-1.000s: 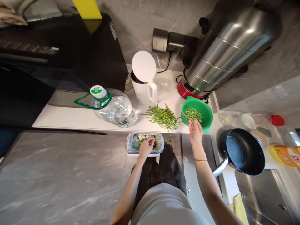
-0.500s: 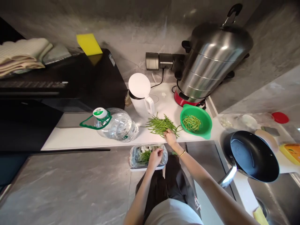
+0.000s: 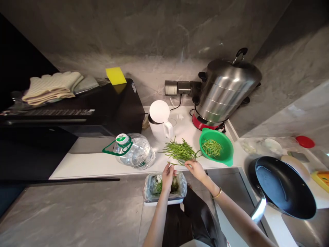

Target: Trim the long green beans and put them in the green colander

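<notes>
Thumb and fingertips of the left hand (image 3: 168,176) look pinched on one end of a slim green stem (image 3: 179,164), and those of the right hand (image 3: 196,170) look closed on its other end, right at the front edge of the worktop (image 3: 82,166). If either pinch loosened, that stem could drop into the lined bin (image 3: 147,192) just below the edge, among green scraps and white bits. The loose stem pile (image 3: 180,149) lies close behind the hands, so a knuckle brushing it might drag some over the edge. A stray stem bridges the gap towards the green colander (image 3: 227,151), which holds more cut stems (image 3: 212,148); a swing of the right arm could tip it, as it sits near the front edge too. Behind it, towards the inner back corner, a steel steamer (image 3: 226,89) limits the room, and a white jug (image 3: 159,131) with its lid up stands behind the pile. A large water bottle (image 3: 141,151) crowds the left side. Past the right arm, a dark pan (image 3: 285,188) points its handle at the forearm, where it might snag.
</notes>
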`<state>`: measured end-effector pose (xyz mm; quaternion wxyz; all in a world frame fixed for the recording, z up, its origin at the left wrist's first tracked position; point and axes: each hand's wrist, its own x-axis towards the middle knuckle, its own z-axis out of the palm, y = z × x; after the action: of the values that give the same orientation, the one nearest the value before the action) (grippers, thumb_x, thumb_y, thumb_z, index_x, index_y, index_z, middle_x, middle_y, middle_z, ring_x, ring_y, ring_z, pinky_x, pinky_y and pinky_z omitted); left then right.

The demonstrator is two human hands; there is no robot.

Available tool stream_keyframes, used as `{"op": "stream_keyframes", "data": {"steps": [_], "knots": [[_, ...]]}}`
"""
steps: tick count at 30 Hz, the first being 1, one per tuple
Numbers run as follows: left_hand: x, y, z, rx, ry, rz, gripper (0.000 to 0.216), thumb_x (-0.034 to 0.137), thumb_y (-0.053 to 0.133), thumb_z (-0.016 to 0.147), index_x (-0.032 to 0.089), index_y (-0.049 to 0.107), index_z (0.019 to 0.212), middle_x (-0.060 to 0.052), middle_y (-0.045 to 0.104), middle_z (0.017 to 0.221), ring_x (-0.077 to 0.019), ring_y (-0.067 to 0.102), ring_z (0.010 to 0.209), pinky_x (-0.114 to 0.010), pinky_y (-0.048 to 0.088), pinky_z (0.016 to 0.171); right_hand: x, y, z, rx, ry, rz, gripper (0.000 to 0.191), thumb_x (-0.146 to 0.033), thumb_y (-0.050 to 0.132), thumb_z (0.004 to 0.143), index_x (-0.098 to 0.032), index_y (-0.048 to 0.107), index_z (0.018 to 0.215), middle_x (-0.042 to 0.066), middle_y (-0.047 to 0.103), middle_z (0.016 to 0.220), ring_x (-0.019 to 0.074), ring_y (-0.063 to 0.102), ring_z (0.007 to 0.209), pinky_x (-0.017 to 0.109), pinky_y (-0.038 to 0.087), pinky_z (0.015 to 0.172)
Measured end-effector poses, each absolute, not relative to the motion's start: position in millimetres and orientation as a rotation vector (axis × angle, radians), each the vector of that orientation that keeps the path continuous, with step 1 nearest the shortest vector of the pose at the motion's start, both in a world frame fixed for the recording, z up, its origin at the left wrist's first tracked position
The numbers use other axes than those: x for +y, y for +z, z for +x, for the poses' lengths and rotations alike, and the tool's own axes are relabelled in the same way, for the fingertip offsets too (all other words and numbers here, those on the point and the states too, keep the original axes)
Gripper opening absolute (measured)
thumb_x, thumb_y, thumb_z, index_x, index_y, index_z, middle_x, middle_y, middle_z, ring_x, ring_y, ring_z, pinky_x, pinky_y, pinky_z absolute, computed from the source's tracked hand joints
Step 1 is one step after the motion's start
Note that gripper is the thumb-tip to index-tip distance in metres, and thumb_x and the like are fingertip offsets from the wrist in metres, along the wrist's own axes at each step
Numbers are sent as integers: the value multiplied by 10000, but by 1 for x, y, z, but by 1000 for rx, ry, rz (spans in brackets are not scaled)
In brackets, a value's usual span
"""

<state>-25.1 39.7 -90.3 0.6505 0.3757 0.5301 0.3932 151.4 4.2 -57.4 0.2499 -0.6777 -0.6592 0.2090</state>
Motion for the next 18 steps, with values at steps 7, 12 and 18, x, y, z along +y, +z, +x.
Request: {"op": "stream_keyframes", "data": {"steps": [7,12,18], "knots": [[40,-59,-13,1042,731,1255,363,464,590,754,133,696,862,-45,666,705,-141,577,630,-239,455,603,-42,-53,155,-1483,746,-1773,226,-300,573,819,-228,675,1007,49,701,930,211,614,885,340,476,804],[10,-54,6,1070,610,1593,244,329,538,802,181,719,871,-64,707,852,-175,632,769,-262,477,727,-46,-50,144,-1204,871,-1633,247,-340,577,817,-216,685,1001,58,703,935,181,636,759,294,512,659],[-8,-40,10,1256,635,1646,235,299,533,805,184,699,925,-68,713,871,-177,649,743,-288,502,734,-49,-44,146,-1185,914,-1560,210,-307,544,841,-200,686,955,44,711,838,156,644,655,264,521,618]]}}
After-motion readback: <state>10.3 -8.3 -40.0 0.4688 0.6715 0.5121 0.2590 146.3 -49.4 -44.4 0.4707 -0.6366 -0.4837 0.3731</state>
